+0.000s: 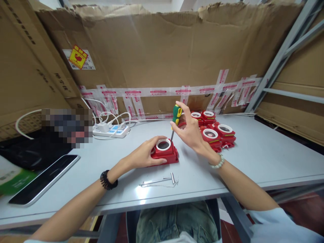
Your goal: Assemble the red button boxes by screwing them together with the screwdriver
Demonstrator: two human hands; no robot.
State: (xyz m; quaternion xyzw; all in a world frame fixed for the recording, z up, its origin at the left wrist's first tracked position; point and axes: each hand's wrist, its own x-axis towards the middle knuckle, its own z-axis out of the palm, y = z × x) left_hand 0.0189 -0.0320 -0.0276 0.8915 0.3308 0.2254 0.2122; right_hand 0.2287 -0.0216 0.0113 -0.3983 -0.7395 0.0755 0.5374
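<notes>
A red box-shaped housing (168, 157) with a white ring around a dark round window lies on the table in front of me. My left hand (149, 152) is closed around its left side, fingers behind and thumb along the front. My right hand (188, 130) grips the green and yellow handle of a screwdriver (176, 114). The screwdriver stands nearly upright, its shaft reaching down to the housing's back right corner beside the white ring. Whether the tip sits in a screw I cannot tell. Nearer to me lies a small metal hammer-like tool (162, 180) with a thin cord.
Several similar red housings (215, 135) stand together right of my right hand. A white power strip (118, 131) with plugs and cables lies at the back left. A dark-screened tablet (47, 179) rests at the left. A cardboard wall (152, 50) closes off the back.
</notes>
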